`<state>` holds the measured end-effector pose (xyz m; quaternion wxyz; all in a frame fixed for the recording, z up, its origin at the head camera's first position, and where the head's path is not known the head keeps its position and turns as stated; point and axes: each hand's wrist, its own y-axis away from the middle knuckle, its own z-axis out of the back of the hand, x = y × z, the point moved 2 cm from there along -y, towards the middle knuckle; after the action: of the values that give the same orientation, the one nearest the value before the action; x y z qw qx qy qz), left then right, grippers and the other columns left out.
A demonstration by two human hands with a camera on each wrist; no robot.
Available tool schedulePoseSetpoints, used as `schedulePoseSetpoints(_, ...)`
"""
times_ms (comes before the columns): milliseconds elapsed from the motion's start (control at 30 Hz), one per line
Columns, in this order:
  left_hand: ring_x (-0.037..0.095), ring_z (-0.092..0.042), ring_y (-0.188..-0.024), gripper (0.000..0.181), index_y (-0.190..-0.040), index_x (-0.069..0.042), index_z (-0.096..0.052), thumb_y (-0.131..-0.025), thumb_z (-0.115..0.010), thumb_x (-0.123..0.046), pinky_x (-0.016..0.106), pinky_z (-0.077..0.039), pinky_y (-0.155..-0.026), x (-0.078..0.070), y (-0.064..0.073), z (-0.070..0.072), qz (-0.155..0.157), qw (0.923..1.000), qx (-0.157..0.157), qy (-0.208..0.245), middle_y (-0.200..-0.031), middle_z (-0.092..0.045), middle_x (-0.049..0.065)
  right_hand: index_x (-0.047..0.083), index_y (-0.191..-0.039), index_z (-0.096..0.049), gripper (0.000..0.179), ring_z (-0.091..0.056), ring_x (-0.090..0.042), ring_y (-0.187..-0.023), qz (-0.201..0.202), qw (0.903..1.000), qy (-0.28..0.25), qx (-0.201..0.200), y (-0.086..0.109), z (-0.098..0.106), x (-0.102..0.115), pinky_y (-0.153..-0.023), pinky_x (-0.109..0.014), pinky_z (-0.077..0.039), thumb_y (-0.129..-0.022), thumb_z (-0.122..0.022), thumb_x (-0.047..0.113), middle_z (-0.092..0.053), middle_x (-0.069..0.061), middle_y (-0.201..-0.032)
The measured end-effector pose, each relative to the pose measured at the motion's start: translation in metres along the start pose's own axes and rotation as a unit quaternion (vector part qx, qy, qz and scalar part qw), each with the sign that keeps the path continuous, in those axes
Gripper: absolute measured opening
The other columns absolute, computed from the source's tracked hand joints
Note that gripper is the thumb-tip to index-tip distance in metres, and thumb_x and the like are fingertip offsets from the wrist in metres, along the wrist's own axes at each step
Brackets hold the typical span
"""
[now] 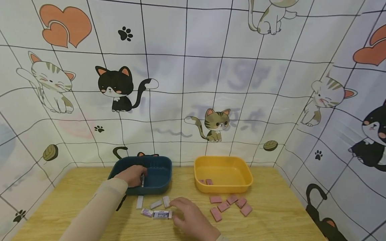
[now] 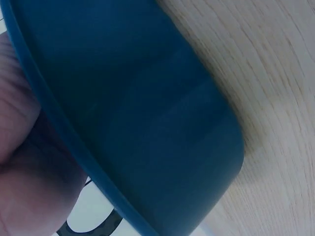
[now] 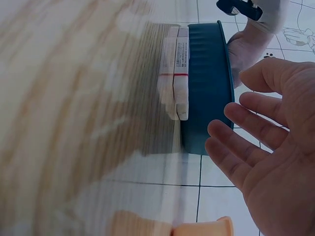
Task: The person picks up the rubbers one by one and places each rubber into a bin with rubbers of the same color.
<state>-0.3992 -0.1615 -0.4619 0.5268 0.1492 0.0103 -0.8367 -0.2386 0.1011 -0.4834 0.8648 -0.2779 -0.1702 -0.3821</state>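
My left hand [image 1: 131,175] reaches over the rim of a dark blue plastic bin [image 1: 157,191], fingers bent down inside. At its fingertips is a pale, dark-marked eraser [image 1: 142,180], apparently pinched; the bin's wall hides the fingers' lower part in the left wrist view. My right hand [image 1: 193,216] hovers with loosely bent, spread fingers beside the erasers on the table, holding nothing. A blue-and-white labelled eraser [image 1: 163,215] lies nearest to it. Around that are a purple-sleeved eraser [image 1: 146,212] and white ones [image 1: 155,204], just in front of the bin.
Right of the blue bin stands a yellow bin [image 1: 223,189] with small pink blocks [image 1: 209,181] inside. Several more pink blocks [image 1: 223,206] are scattered on the wooden table [image 1: 268,214] before it. A cat-printed cloth [image 1: 169,73] rises behind and at the sides.
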Motion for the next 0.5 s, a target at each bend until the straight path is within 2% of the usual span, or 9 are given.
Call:
schedulePoseSetpoints(233,0.029,-0.065,-0.103,0.03,-0.11,-0.007,-0.073,-0.085,-0.073,0.008,0.05,-0.054,-0.091,-0.0035,0.0019,0.0026,-0.012,0.9999,0.001,-0.005,-0.109,-0.07,0.01,0.007,-0.127,-0.067,0.032,-0.063,-0.015,-0.119,0.0,1.0,0.002,-0.007,-0.0002,0.0024,-0.0009,-0.1,-0.036,-0.054,-0.095,-0.068,0.01,-0.067,-0.001,-0.127)
schedulePoseSetpoints(367,0.029,-0.066,-0.105,0.03,-0.112,-0.009,-0.073,-0.088,-0.065,0.008,0.05,-0.054,-0.093,-0.0038,0.0029,0.0038,-0.011,0.9999,0.009,-0.006,-0.109,-0.07,0.008,0.007,-0.127,-0.067,0.032,-0.064,-0.015,-0.118,-0.002,1.0,0.002,-0.009,0.0001,0.0026,-0.002,-0.099,-0.036,-0.054,-0.095,-0.069,0.009,-0.067,-0.001,-0.127)
schedulePoseSetpoints(500,0.03,-0.066,-0.108,0.024,-0.111,-0.011,-0.073,-0.093,-0.062,0.002,0.051,-0.054,-0.094,-0.0035,0.0044,0.0043,-0.009,0.9998,0.016,-0.008,-0.11,-0.071,0.007,0.007,-0.127,-0.067,0.032,-0.064,-0.015,-0.118,-0.001,0.9999,0.002,-0.011,0.001,0.0019,-0.0033,-0.098,-0.036,-0.055,-0.095,-0.069,0.009,-0.067,-0.002,-0.126)
